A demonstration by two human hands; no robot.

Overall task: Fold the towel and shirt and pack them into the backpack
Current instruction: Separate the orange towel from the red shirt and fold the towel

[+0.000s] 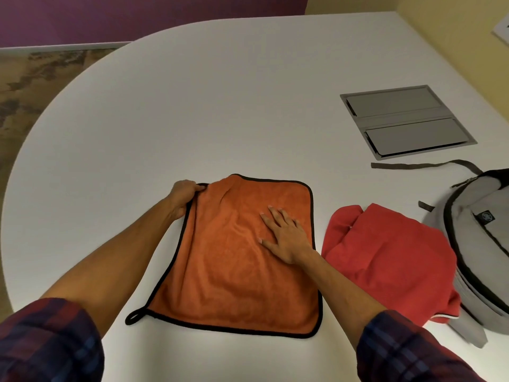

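While spread flat on white rounded table [220, 106], orange plush towel with black piping [234, 271] taken as landmark; black hanging loop [133, 317] at its near left corner. Left hand [183, 198] at towel's far left corner, fingers curled and pinched on the black edge there, corner bunched slightly under the grip. Right hand [286, 235] laid palm-down on towel's right half, fingers spread wide and flat on the pile, holding nothing, pressing only. Faint wrinkles in the cloth between the two hands. Dark plaid sleeves [46, 343] pushed up both forearms, nearer than the towel. Red shirt, loosely folded [391, 257], just to the right of the towel, apart from it by a narrow strip of table. Grey fabric backpack with black zip trim [479, 244] further right of the towel, lying flat, touching or overlapped by the shirt's right edge; exact contact cannot be told. Grey backpack strap [424, 164] trailing on the table, right of and beyond the towel. Grey metal recessed cable hatch [407, 119] set into table, well beyond and right of the towel.
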